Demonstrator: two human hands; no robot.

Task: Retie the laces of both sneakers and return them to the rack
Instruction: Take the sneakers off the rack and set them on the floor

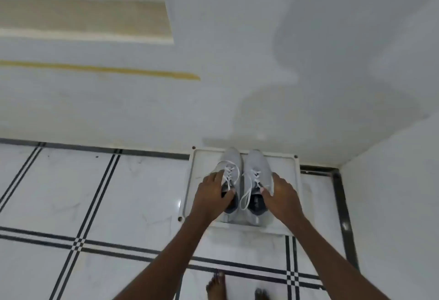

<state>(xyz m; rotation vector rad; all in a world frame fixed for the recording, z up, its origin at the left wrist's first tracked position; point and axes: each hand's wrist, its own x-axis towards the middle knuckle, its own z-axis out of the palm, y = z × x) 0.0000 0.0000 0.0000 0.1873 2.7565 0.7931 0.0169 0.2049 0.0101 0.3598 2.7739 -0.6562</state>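
Observation:
Two light grey sneakers stand side by side, toes toward the wall, on a white rack [288,181] set against the wall. My left hand [212,195] grips the left sneaker [231,162] at its collar, thumb inside the opening. Its white laces are tied in a bow. My right hand [281,196] holds the right sneaker [255,164] the same way at its collar. A long white lace loop [245,196] hangs between the two shoes.
The rack sits in a corner: a white wall [213,86] behind it, another wall [392,204] at the right. White floor tiles with black stripes [99,193] spread to the left and front. My bare feet [216,288] stand just below the rack.

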